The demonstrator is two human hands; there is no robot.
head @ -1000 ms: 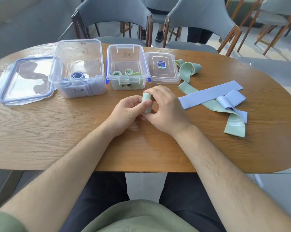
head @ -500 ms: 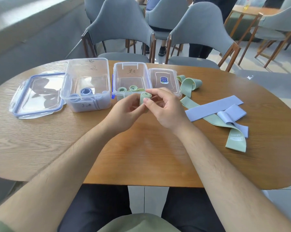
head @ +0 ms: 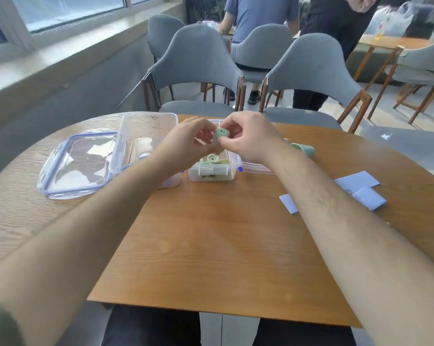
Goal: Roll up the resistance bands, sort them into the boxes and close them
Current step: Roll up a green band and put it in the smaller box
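Pinching the rolled green band (head: 222, 133) between curled fingers (head: 229, 126) of the right hand (head: 250, 139) and the left hand (head: 186, 142), clamped from both sides, spiral end facing the camera, in the air above the small clear box (head: 212, 171). Maintain even pressure across the coil to prevent unrolling. Lower straight down beside the green rolls (head: 214, 158) lying inside, spiral end up like theirs. Release only after wedging against a wall or a neighbouring roll. Steer clear of the larger box (head: 148, 131) just to the left. Leave the loose blue bands (head: 360, 191) on the counter (head: 223, 233) for later
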